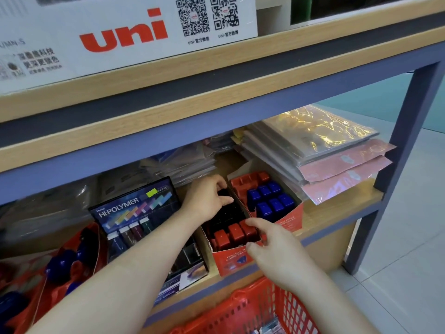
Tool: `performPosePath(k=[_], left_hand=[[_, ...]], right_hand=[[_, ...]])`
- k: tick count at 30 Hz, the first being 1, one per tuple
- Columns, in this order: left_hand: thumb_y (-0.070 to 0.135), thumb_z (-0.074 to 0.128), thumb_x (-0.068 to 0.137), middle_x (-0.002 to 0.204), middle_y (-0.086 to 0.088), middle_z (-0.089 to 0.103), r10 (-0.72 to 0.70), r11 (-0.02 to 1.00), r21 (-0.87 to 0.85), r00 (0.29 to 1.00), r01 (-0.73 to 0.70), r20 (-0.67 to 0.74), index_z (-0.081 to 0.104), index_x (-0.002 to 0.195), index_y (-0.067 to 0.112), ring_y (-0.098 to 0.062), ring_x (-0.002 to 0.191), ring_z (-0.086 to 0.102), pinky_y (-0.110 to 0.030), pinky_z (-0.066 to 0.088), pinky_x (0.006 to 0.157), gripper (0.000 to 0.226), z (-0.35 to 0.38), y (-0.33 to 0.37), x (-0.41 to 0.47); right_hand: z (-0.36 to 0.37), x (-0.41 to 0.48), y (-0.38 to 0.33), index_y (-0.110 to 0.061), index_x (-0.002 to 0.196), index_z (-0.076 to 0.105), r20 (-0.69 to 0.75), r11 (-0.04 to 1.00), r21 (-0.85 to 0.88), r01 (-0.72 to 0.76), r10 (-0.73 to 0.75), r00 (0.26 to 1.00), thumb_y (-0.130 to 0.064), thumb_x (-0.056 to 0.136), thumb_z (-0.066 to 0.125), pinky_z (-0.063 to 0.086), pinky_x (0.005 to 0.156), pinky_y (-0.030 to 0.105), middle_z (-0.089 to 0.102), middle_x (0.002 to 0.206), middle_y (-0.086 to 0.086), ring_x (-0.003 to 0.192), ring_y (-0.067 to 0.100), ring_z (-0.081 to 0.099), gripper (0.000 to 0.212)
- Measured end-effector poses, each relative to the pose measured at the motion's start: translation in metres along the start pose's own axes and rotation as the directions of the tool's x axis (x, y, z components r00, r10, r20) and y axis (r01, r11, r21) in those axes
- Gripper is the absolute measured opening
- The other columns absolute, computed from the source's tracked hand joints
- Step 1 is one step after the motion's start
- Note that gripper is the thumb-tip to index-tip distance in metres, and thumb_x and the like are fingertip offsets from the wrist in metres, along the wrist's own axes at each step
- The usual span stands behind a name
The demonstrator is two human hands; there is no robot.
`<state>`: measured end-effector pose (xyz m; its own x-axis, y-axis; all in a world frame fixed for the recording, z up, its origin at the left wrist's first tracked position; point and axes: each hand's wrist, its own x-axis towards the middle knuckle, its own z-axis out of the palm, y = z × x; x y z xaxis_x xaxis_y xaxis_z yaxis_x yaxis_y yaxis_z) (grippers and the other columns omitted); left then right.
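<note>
1. My left hand [209, 198] is deep in the sharpener box [231, 260] on the lower shelf [337, 214]. Its fingers and thumb are curled round a black sharpener [223, 192] in the far rows. I judge this to be the pick itself: the piece is gripped but not yet out of the box.
2. My right hand [272, 247] steadies the box, with fingers hooked over its front right corner beside the red sharpeners [234, 233] and the thumb pressed on the printed front. That grip should be firm. The box looks like light card and could slide or tip toward me if the piece sticks.
3. I should lift the black piece straight up rather than drag it forward. The dark rows around it are hard to make out, and a sideways pull could upset whatever sits next to it.
4. The shelf board above hangs low over my left hand. The lift has to be short, followed by a draw toward me over the red row.
5. The second box [289, 220], holding blue sharpeners [271, 201], touches on the right. The eraser display [134, 213] stands just beside my left forearm. My wrist should travel between them.
6. The red basket [252, 307] sits below the shelf edge, under my right wrist. I guess the piece goes there, so the right hand must let go and move clear first.
</note>
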<state>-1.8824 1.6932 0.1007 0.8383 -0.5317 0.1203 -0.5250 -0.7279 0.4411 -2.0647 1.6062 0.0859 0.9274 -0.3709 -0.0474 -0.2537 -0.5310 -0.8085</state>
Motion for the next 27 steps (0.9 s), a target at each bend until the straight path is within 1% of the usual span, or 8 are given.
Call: performPosePath(k=[4, 6, 8, 12, 15, 18, 22, 27], left_hand=[[0.032, 0.071, 0.086, 0.119, 0.005, 0.067, 0.054, 0.999, 0.0, 0.998, -0.054, 0.014, 0.072, 0.109, 0.023, -0.013, 0.113, 0.059, -0.024, 0.042, 0.094, 0.024, 0.005, -0.003, -0.001], [0.036, 0.059, 0.095, 0.099, 0.01, 0.072, 0.11, 0.994, 0.01, 0.994, -0.11, 0.01, 0.073, 0.087, 0.035, -0.019, 0.107, 0.061, -0.03, 0.046, 0.094, 0.016, 0.003, -0.007, -0.002], [0.045, 0.044, 0.099, 0.079, 0.012, 0.065, 0.144, 0.983, 0.107, 0.988, -0.15, 0.063, 0.057, 0.063, 0.039, -0.023, 0.096, 0.056, -0.041, 0.046, 0.093, 0.039, -0.001, -0.012, -0.001], [0.041, 0.035, 0.102, 0.138, 0.004, 0.054, 0.165, 0.959, 0.213, 0.981, -0.185, 0.106, 0.058, 0.127, 0.032, -0.022, 0.131, 0.039, -0.04, 0.031, 0.11, 0.035, -0.016, -0.012, -0.019], [0.022, 0.046, 0.099, 0.129, 0.01, 0.059, 0.145, 0.989, 0.051, 0.985, -0.14, -0.092, 0.063, 0.124, 0.026, -0.01, 0.125, 0.046, -0.022, 0.032, 0.102, 0.03, -0.039, -0.015, -0.063], [0.019, 0.051, 0.097, 0.103, 0.02, 0.066, 0.145, 0.989, 0.006, 0.984, -0.145, -0.106, 0.07, 0.11, 0.031, 0.001, 0.1, 0.058, -0.021, 0.045, 0.091, 0.026, -0.066, -0.027, -0.123], [0.02, 0.053, 0.095, 0.075, 0.018, 0.069, 0.052, 0.998, -0.035, 0.999, -0.052, -0.008, 0.07, 0.101, 0.038, -0.004, 0.053, 0.061, -0.019, 0.05, 0.055, 0.025, -0.107, -0.06, -0.205], [0.013, 0.062, 0.088, 0.068, 0.038, 0.061, -0.039, 0.995, 0.089, 0.999, 0.042, -0.027, 0.075, 0.091, 0.031, 0.011, 0.068, 0.061, -0.007, 0.044, 0.065, 0.023, -0.153, -0.145, -0.284]], right_hand=[[0.001, 0.0, -0.002, -0.032, 0.147, 0.038, 0.008, 0.999, 0.032, -0.004, 0.004, 1.0, -0.021, 0.097, 0.05, 0.033, 0.043, 0.009, 0.064, 0.104, -0.005, 0.04, -0.005, 0.048, 0.053], [0.0, 0.001, -0.003, -0.031, 0.147, 0.038, 0.011, 0.999, 0.051, -0.008, 0.007, 1.0, -0.019, 0.098, 0.05, 0.031, 0.04, 0.009, 0.064, 0.098, -0.004, 0.036, -0.008, 0.047, 0.052], [0.0, 0.001, -0.003, -0.031, 0.146, 0.04, 0.011, 0.999, 0.042, -0.011, 0.011, 1.0, -0.018, 0.097, 0.05, 0.031, 0.04, 0.01, 0.067, 0.101, -0.004, 0.035, -0.006, 0.046, 0.051], [0.002, 0.003, -0.003, -0.032, 0.139, 0.048, -0.067, 0.998, -0.061, 0.01, -0.014, 0.998, -0.02, 0.094, 0.051, 0.037, 0.052, 0.016, 0.067, 0.107, -0.003, 0.052, -0.001, 0.046, 0.047], [0.004, 0.002, -0.009, -0.03, 0.128, 0.058, -0.17, 0.992, -0.11, 0.055, -0.073, 0.983, -0.018, 0.092, 0.052, 0.046, 0.068, 0.025, 0.063, 0.112, -0.004, 0.074, 0.008, 0.058, 0.038], [0.009, -0.004, -0.026, -0.028, 0.109, 0.068, -0.181, 0.992, -0.011, 0.13, -0.129, 0.975, -0.013, 0.092, 0.054, 0.045, 0.066, 0.017, 0.065, 0.091, -0.013, 0.075, 0.003, 0.06, 0.026], [0.035, -0.024, -0.056, -0.033, 0.097, 0.068, -0.026, 0.96, -0.043, 0.277, -0.279, 0.96, -0.015, 0.093, 0.056, 0.047, 0.058, 0.016, 0.066, 0.077, -0.012, 0.065, 0.004, 0.06, 0.022], [0.1, -0.059, -0.087, -0.032, 0.099, 0.067, 0.358, 0.893, -0.13, 0.432, -0.364, 0.86, -0.02, 0.094, 0.055, 0.051, 0.066, 0.031, 0.068, 0.076, -0.006, 0.066, 0.012, 0.062, 0.017]])
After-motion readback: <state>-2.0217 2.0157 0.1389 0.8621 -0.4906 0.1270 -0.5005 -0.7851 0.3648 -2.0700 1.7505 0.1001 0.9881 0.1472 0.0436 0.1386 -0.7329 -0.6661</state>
